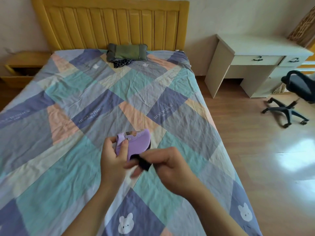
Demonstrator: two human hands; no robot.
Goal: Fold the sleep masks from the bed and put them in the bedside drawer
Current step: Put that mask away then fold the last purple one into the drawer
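Note:
A purple sleep mask (137, 143) is held above the bed, folded over on itself. My left hand (113, 156) pinches its left side with thumb and fingers. My right hand (167, 165) grips the mask's black strap (144, 163) just below the purple part. The yellow bedside cabinet (20, 68) stands at the far left of the bed with its drawer (23, 71) pulled open. A dark patterned cloth (121, 63) lies by the pillow near the headboard; whether it is a mask I cannot tell.
The bed (102, 103) carries a patchwork cover in blue, teal and peach. A green pillow (127, 52) lies against the yellow headboard (112, 23). To the right stand a white desk (252, 55) and a black swivel chair (293, 97) on wooden floor.

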